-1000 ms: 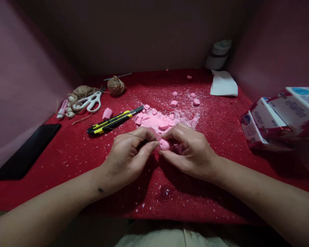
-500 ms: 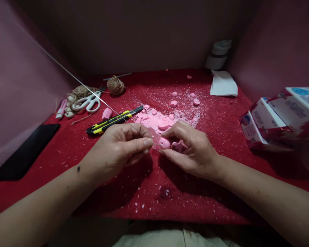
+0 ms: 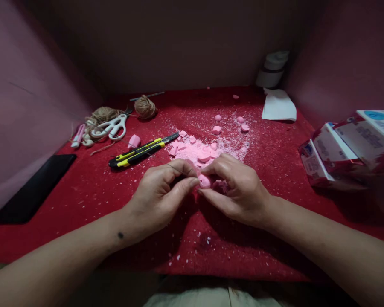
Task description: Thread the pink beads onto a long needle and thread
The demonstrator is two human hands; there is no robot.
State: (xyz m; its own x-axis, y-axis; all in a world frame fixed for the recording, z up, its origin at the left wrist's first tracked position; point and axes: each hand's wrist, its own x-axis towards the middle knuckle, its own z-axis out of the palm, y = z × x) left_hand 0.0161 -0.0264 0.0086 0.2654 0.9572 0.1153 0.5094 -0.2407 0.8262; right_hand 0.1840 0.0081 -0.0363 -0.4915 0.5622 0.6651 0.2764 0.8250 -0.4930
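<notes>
My right hand (image 3: 238,185) grips a small rounded piece of pink soap (image 3: 205,181) between thumb and fingers. A little dark hole shows in the soap's left side. My left hand (image 3: 166,192) is closed in a pinch right at that side, on a thin wire (image 3: 171,165) of which only a short dark stretch shows by the knuckles. The wire's tip is hidden by the fingers. Behind both hands lies a heap of pink shavings and chunks (image 3: 195,151). Two black-and-yellow utility knives (image 3: 141,153) rest side by side left of the heap.
White-handled scissors (image 3: 113,126), a twine ball (image 3: 145,106), a pink block (image 3: 134,141) and a black flat case (image 3: 35,189) lie on the left. Cartons (image 3: 333,149) stand at right; a white paper (image 3: 279,105) and a white bottle (image 3: 271,69) are at the back right.
My left hand has moved right, up against the soap, and turned slightly. The long bright line of wire toward the upper left no longer shows clearly. My right hand is nearly still.
</notes>
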